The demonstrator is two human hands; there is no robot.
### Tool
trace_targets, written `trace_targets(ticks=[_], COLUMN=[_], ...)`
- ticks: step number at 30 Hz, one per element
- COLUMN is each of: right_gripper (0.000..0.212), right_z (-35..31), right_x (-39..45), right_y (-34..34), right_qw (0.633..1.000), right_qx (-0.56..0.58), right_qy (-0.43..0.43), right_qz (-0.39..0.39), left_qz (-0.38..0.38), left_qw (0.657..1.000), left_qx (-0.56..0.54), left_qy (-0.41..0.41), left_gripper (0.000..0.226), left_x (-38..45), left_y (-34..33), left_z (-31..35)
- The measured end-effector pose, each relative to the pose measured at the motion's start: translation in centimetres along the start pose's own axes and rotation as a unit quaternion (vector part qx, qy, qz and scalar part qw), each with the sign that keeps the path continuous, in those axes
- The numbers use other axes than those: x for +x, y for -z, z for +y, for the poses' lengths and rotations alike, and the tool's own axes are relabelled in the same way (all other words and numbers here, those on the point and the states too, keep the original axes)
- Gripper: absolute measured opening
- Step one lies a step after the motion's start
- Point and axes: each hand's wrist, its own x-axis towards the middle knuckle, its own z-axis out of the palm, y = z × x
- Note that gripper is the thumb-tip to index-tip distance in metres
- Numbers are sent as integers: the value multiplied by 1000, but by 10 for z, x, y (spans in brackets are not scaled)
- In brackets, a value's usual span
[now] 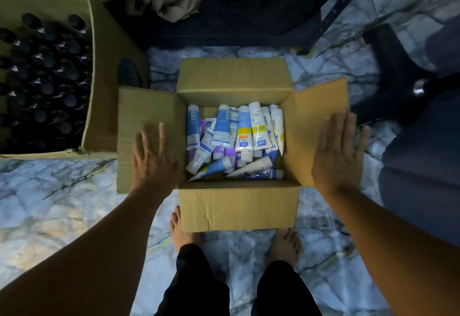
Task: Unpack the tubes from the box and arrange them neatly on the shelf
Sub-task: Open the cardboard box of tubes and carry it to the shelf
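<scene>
Head view, corrugated cardboard box (flaps open), glossy plastic tubes heaped

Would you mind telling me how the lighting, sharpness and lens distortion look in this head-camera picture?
Head view: dim overall, the dark bottles in the big carton nearly lost in shadow; the tubes in the open box are the brightest, clearest part; the left hand is slightly motion-blurred, the right hand a little crisper; wide-angle bending stretches the forearms and the marble floor toward the edges.
</scene>
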Motion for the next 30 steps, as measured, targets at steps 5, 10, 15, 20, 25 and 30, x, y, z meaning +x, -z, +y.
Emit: trace_targets(ticks=[5, 10, 15, 20, 25, 30], right_gripper=[86, 88, 86, 102, 105, 105], right_z=[-14, -26, -22, -20, -17, -13], right_x=[14, 29, 50, 70, 71, 60], right_y=[-48, -62, -65, -67, -63, -55], right_qw=[982, 970, 959, 939, 930, 928], right_qx=[104, 174, 224, 232, 265, 282], right_qy=[26, 15, -1, -37, -41, -47], right_qz=[-154, -169, -175, -252, -251, -240], left_qz=[-47, -28, -56, -124, -142, -136], left_qw=[997, 993, 995, 976, 957, 951], left_qx=[-54, -97, -75, -176, -253, -277], left_qy=[-19, -56, 17, 28, 23, 11], left_gripper=[93, 93, 81, 133, 137, 129], left_x=[24, 40, 65, 74, 78, 73], left_y=[-32, -30, -21, -16, -17, -17], left_z=[15, 23, 10, -10, -20, -21])
